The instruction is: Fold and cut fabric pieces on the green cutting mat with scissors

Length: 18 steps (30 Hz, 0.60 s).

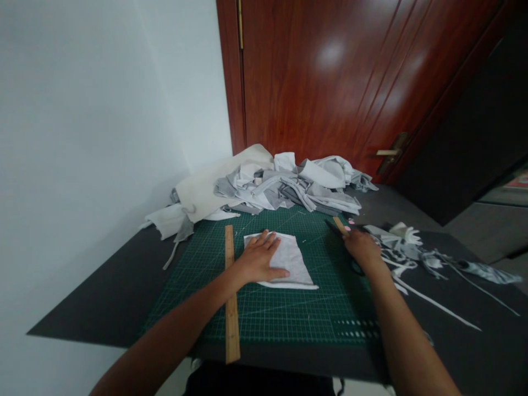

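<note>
Pale cloth [292, 258] lay on the green mat [289, 324], directly under the left hand [260, 259], the nearer one, and well left of the right hand [362, 248]; squarish, no clear long axis. Left fingers were spread flat on it, gripping nothing. Right fingers were part-curled over black scissors [333, 227], slanting far-left to near-right; couldn't tell if gripped.
</note>
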{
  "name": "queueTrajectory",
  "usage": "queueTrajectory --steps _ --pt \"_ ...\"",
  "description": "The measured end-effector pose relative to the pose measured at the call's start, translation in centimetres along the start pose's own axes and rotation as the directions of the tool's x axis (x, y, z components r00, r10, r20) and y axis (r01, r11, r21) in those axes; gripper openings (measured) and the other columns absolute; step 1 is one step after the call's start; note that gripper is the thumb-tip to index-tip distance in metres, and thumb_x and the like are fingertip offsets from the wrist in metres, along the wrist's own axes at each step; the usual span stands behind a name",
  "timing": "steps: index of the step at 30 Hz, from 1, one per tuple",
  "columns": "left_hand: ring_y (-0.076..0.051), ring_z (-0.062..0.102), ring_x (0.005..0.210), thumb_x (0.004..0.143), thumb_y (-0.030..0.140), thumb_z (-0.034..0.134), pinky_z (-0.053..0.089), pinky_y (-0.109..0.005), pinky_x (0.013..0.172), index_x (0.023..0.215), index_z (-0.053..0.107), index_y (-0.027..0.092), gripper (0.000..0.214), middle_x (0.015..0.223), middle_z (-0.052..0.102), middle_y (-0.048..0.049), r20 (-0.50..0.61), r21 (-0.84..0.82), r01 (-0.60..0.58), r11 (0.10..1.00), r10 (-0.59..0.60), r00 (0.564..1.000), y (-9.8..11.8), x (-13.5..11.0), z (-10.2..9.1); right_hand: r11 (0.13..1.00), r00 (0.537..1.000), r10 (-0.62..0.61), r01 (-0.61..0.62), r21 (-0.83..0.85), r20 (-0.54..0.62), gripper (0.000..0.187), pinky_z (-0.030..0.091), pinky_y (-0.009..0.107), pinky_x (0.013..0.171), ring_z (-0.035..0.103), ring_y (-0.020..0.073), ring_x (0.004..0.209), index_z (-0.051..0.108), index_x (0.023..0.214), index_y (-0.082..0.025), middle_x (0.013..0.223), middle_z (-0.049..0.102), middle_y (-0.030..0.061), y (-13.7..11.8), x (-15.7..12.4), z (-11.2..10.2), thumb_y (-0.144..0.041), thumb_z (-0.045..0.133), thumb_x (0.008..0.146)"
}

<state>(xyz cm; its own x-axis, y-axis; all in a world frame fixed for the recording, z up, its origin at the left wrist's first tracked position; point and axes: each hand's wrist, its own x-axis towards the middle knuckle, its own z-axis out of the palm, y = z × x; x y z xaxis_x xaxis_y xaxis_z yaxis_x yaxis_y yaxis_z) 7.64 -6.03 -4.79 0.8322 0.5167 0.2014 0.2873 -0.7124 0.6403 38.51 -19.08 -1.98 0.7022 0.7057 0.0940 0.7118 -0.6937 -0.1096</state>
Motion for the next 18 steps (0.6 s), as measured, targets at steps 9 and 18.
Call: queueTrajectory --steps 9,18 --pt "-0.040 0.008 0.156 0.078 0.082 0.057 0.010 -0.059 0.123 0.157 0.034 0.018 0.104 0.167 0.021 -0.0180 0.174 0.352 0.013 0.936 -0.079 0.982 1.1 0.0 -0.7 1.000 0.997 0.014 -0.015 0.005 0.079 0.034 0.054 0.043 0.088 0.070 0.0355 0.112 0.065 0.122 -0.014 0.118 0.072 0.0222 -1.1 -0.3 -0.2 -0.034 0.053 0.098" --pt "-0.037 0.006 0.157 0.079 0.088 0.046 0.015 -0.057 0.124 0.161 0.025 0.019 0.109 0.169 0.015 -0.0149 0.233 0.492 -0.011 0.871 -0.119 0.965 1.7 0.2 -1.1 0.995 0.987 0.096 -0.096 -0.002 0.128 0.049 0.053 0.047 0.090 0.068 0.0389 0.116 0.071 0.116 -0.011 0.124 0.071 0.0251 1.1 0.9 -0.5 -0.048 0.043 0.101"
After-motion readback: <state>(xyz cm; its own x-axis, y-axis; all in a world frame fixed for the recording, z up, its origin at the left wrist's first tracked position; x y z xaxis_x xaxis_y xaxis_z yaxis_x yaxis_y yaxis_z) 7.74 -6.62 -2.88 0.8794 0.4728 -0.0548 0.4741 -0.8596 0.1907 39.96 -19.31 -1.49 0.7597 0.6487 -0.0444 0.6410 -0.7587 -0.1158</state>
